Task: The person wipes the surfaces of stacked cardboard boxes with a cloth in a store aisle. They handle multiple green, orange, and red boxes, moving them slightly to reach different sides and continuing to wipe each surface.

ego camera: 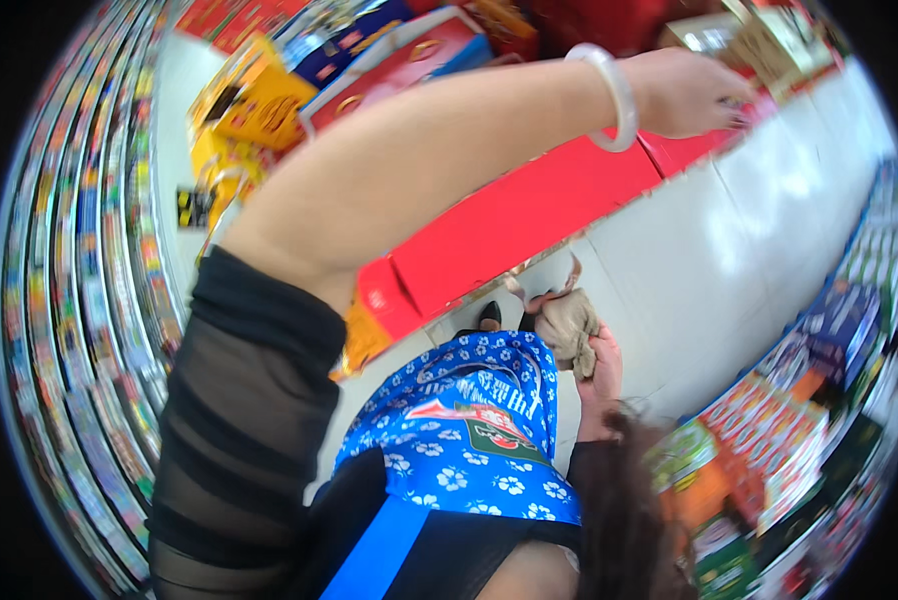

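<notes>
My left arm reaches up and across the view, a pale bangle on its wrist. My left hand (pixel 685 94) is at the upper right, over the far end of a row of red boxes (pixel 527 217); its fingertips are at a blurred pink thing (pixel 760 111), and whether they grip it is unclear. Lower down, at the right side of my blue flowered apron (pixel 464 435), my right hand (pixel 605 364) holds a crumpled grey-brown cloth (pixel 566 326). Pinkish strips (pixel 546 296) stick out above the cloth.
Beyond the red boxes stand yellow gift bags (pixel 261 97) and a red and blue gift box (pixel 411 60). Long shelves of packaged goods (pixel 81 262) run down the left. More stacked packages (pixel 764 442) line the lower right, across a pale tiled floor (pixel 689 277). Loose hair hangs near my right forearm.
</notes>
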Demonstrator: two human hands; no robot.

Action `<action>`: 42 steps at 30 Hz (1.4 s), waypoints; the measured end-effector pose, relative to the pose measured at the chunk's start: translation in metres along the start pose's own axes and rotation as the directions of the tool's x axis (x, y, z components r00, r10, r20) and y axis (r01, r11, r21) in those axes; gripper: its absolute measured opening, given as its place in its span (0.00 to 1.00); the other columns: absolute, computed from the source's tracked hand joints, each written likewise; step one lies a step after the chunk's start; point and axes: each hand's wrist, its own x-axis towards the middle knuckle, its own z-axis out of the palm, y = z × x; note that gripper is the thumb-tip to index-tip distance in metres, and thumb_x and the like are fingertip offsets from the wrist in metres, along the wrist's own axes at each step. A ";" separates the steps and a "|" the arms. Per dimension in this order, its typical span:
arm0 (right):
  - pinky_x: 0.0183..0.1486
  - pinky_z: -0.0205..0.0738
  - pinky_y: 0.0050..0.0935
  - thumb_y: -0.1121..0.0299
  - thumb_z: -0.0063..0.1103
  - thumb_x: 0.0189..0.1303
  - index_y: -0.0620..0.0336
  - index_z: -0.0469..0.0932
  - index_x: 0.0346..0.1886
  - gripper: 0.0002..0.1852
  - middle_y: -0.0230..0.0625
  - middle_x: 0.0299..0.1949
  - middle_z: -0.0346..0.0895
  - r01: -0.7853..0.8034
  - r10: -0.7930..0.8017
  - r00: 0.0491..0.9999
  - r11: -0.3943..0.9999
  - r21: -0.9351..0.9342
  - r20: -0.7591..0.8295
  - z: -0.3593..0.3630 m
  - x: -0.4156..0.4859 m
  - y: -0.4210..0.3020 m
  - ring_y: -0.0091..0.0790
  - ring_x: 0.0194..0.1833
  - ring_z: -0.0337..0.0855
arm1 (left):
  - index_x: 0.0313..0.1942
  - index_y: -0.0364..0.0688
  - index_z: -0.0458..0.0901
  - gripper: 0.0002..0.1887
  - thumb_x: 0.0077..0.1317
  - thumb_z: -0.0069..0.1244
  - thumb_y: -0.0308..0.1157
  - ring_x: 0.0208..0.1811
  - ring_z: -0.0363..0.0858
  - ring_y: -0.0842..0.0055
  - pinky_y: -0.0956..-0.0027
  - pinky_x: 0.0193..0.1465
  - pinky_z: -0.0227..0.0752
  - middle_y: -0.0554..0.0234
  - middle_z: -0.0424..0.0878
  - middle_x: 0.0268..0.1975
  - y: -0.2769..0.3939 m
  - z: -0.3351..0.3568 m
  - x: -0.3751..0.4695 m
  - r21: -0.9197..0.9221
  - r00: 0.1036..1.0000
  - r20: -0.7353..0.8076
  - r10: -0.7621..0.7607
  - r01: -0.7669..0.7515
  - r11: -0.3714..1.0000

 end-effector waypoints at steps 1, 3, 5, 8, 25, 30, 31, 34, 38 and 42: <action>0.60 0.79 0.36 0.83 0.39 0.62 0.73 0.72 0.62 0.24 0.47 0.55 0.80 -0.045 0.042 0.999 0.995 -0.090 -0.031 0.008 -0.003 -0.016 0.38 0.54 0.84 | 0.61 0.42 0.81 0.18 0.74 0.50 0.35 0.45 0.85 0.63 0.65 0.52 0.77 0.52 0.89 0.46 0.023 -0.039 -0.002 0.084 0.994 -0.053 0.094 -0.089 0.992; 0.59 0.79 0.34 0.80 0.42 0.62 0.73 0.73 0.58 0.21 0.48 0.54 0.81 0.014 0.005 0.991 0.990 -0.139 0.135 0.029 -0.007 -0.036 0.37 0.53 0.85 | 0.60 0.40 0.80 0.17 0.75 0.48 0.34 0.46 0.84 0.66 0.66 0.53 0.77 0.52 0.88 0.48 0.070 -0.116 -0.040 0.103 0.974 -0.162 0.156 -0.141 0.985; 0.59 0.79 0.36 0.80 0.43 0.62 0.72 0.74 0.57 0.20 0.48 0.53 0.81 -0.030 0.062 0.943 0.994 -0.103 0.326 0.057 -0.003 -0.058 0.37 0.53 0.85 | 0.60 0.38 0.79 0.17 0.75 0.46 0.34 0.48 0.83 0.68 0.66 0.54 0.77 0.53 0.87 0.49 0.118 -0.187 -0.107 0.341 0.928 -0.315 0.198 -0.084 0.936; 0.59 0.79 0.34 0.80 0.45 0.63 0.71 0.76 0.57 0.19 0.45 0.52 0.82 0.121 0.065 0.837 0.947 -0.299 0.544 0.111 0.025 -0.091 0.34 0.54 0.84 | 0.59 0.35 0.78 0.17 0.77 0.44 0.34 0.50 0.82 0.72 0.67 0.55 0.77 0.54 0.85 0.51 0.192 -0.246 -0.242 0.405 0.791 -0.606 0.087 0.213 0.889; 0.47 0.79 0.41 0.72 0.68 0.53 0.54 0.85 0.46 0.14 0.35 0.44 0.82 0.851 0.030 0.110 -0.519 -0.079 0.993 0.248 0.069 -0.049 0.44 0.46 0.81 | 0.55 0.43 0.82 0.16 0.67 0.56 0.29 0.60 0.78 0.63 0.60 0.64 0.70 0.60 0.83 0.54 0.260 0.018 -0.534 -0.088 -0.028 -0.907 -0.420 0.988 0.124; 0.45 0.78 0.36 0.74 0.63 0.51 0.55 0.83 0.33 0.05 0.33 0.36 0.84 0.815 0.390 0.116 -0.563 0.137 0.914 0.314 -0.014 0.010 0.40 0.44 0.82 | 0.57 0.41 0.81 0.23 0.60 0.62 0.32 0.65 0.72 0.59 0.54 0.69 0.65 0.59 0.81 0.58 0.228 -0.004 -0.570 0.186 0.194 -0.837 -0.512 0.980 0.066; 0.44 0.78 0.36 0.73 0.61 0.50 0.55 0.82 0.29 0.03 0.33 0.34 0.83 0.729 0.488 0.141 -0.640 0.243 0.861 0.323 -0.020 0.031 0.39 0.43 0.82 | 0.57 0.41 0.81 0.24 0.60 0.62 0.32 0.65 0.71 0.59 0.53 0.70 0.64 0.59 0.81 0.58 0.221 -0.008 -0.578 0.232 0.235 -0.814 -0.530 0.970 0.074; 0.42 0.79 0.37 0.71 0.60 0.50 0.55 0.81 0.25 0.03 0.34 0.31 0.83 0.732 0.614 0.147 -0.595 0.332 0.775 0.333 -0.028 0.092 0.39 0.42 0.82 | 0.55 0.38 0.81 0.21 0.61 0.61 0.30 0.61 0.77 0.60 0.56 0.65 0.71 0.56 0.83 0.55 0.206 -0.013 -0.599 0.168 0.246 -0.784 -0.570 0.968 0.186; 0.41 0.79 0.38 0.68 0.67 0.47 0.54 0.86 0.29 0.05 0.36 0.31 0.85 0.929 0.671 0.158 -0.349 0.121 0.724 0.352 -0.050 0.125 0.40 0.38 0.84 | 0.53 0.38 0.81 0.18 0.62 0.58 0.26 0.54 0.82 0.60 0.58 0.57 0.77 0.54 0.85 0.51 0.197 -0.016 -0.621 0.138 0.322 -0.770 -0.551 0.927 0.348; 0.37 0.79 0.39 0.65 0.73 0.46 0.53 0.86 0.31 0.08 0.35 0.29 0.85 0.903 0.527 0.150 -0.418 0.101 0.837 0.395 -0.096 0.115 0.40 0.33 0.85 | 0.53 0.38 0.82 0.17 0.62 0.57 0.24 0.54 0.82 0.58 0.58 0.57 0.77 0.52 0.84 0.52 0.200 -0.021 -0.636 0.045 0.349 -0.753 -0.558 0.873 0.486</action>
